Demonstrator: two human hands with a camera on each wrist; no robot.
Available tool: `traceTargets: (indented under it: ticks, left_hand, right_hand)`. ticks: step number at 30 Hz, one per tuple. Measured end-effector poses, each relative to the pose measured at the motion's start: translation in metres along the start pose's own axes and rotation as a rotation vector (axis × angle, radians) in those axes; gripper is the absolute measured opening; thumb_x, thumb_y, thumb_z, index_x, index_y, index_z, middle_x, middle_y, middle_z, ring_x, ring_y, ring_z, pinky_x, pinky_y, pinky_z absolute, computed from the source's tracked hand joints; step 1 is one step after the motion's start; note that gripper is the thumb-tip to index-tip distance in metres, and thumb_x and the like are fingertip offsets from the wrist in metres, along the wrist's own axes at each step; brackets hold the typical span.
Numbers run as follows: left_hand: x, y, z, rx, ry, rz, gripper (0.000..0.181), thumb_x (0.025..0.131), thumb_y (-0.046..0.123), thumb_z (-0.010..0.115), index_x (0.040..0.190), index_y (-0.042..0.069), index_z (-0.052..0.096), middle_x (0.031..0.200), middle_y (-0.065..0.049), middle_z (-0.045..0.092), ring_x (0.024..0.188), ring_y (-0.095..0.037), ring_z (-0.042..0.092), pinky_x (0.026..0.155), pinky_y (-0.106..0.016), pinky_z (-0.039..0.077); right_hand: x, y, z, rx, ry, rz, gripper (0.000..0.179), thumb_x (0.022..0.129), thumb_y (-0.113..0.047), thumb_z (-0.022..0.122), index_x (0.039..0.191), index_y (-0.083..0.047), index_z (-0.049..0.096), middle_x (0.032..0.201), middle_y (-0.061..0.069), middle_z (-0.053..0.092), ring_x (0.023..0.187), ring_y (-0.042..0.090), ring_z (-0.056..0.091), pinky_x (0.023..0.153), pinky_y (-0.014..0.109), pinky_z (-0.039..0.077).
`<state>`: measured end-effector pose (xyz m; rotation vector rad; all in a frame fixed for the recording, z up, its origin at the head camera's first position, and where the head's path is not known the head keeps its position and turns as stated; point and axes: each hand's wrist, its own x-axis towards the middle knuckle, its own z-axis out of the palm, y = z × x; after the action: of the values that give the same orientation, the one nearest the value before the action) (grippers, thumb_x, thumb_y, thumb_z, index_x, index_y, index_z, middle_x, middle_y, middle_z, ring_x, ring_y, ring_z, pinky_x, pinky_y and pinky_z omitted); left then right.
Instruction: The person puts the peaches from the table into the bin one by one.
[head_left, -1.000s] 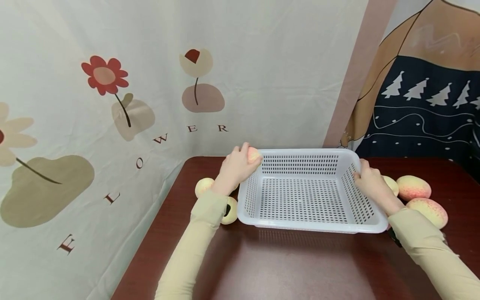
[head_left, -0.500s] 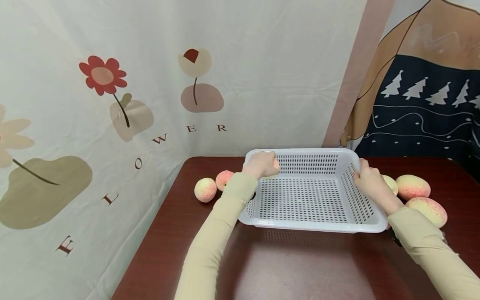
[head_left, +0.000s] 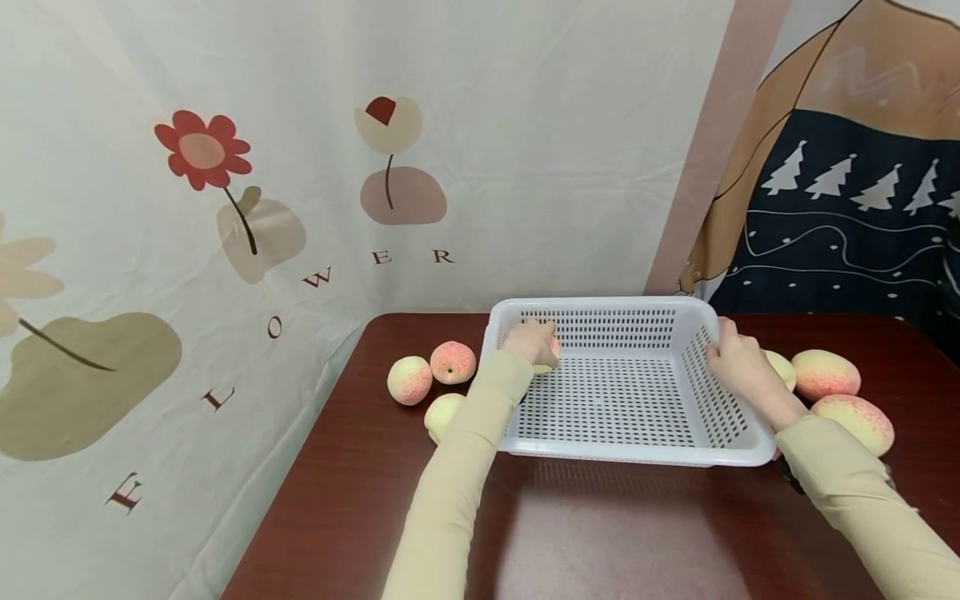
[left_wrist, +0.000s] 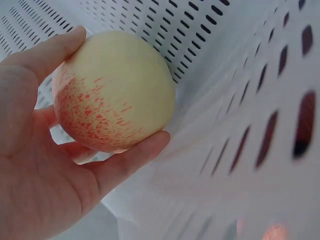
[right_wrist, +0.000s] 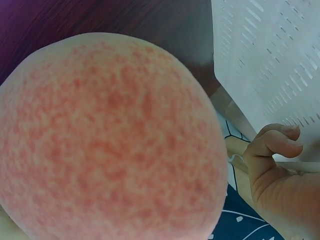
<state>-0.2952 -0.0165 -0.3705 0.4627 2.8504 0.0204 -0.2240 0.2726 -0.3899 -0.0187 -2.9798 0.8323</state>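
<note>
A white perforated plastic basket [head_left: 600, 454] stands on the dark red table. Inside its back left corner, my left hand [head_left: 529, 342] holds a peach [left_wrist: 120, 90], pale yellow with red speckles. In the left wrist view, thumb and fingers wrap the peach close to the basket's wall. My right hand [head_left: 742, 367] grips the basket's right rim, with its fingers curled over the edge in the right wrist view. The basket's floor shows no other fruit where it is visible; the left forearm hides part of the left wall.
Left of the basket lie three peaches: one pale [head_left: 409, 381], one redder [head_left: 453, 362], one partly behind the sleeve [head_left: 444, 414]. Several more, including a long peach [head_left: 825, 373], lie beside the right forearm. A printed cloth [head_left: 570, 167] hangs behind the table.
My left hand has carried the peach rightward over the basket's left rim and lowered it inside. The peaches at the left are more exposed. My right hand stays on the rim.
</note>
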Motion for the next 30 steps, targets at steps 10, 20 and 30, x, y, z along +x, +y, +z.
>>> traceTargets:
  ticks: [10, 20, 30]
  left_hand:
    - [0.002, 0.002, 0.003, 0.081, 0.016, -0.030, 0.073, 0.086, 0.045, 0.064, 0.147, 0.020, 0.033, 0.142, -0.018, 0.042, 0.125, -0.035, 0.048, 0.099, -0.042, 0.046]
    - [-0.006, 0.006, -0.013, 0.059, 0.050, -0.048, 0.063, 0.093, 0.043, 0.055, 0.147, 0.019, 0.034, 0.147, -0.015, 0.038, 0.128, -0.035, 0.045, 0.099, -0.044, 0.045]
    - [-0.025, -0.012, -0.036, -0.057, 0.008, -0.019, 0.059, 0.096, 0.042, 0.050, 0.148, 0.019, 0.033, 0.151, -0.009, 0.037, 0.138, -0.032, 0.036, 0.105, -0.044, 0.041]
  right_hand:
    - [0.001, 0.000, 0.000, -0.004, -0.005, 0.000, 0.059, 0.096, -0.012, 0.035, 0.141, 0.018, 0.010, 0.103, 0.045, 0.049, 0.056, 0.026, 0.064, 0.047, 0.033, 0.052]
    - [0.001, -0.001, -0.001, 0.015, -0.033, 0.017, 0.062, 0.097, -0.012, 0.034, 0.143, 0.017, 0.005, 0.107, 0.045, 0.047, 0.058, 0.025, 0.065, 0.048, 0.033, 0.053]
    - [0.001, 0.000, -0.001, 0.010, -0.040, 0.018, 0.062, 0.097, -0.011, 0.035, 0.142, 0.018, 0.005, 0.107, 0.046, 0.047, 0.057, 0.025, 0.065, 0.047, 0.033, 0.053]
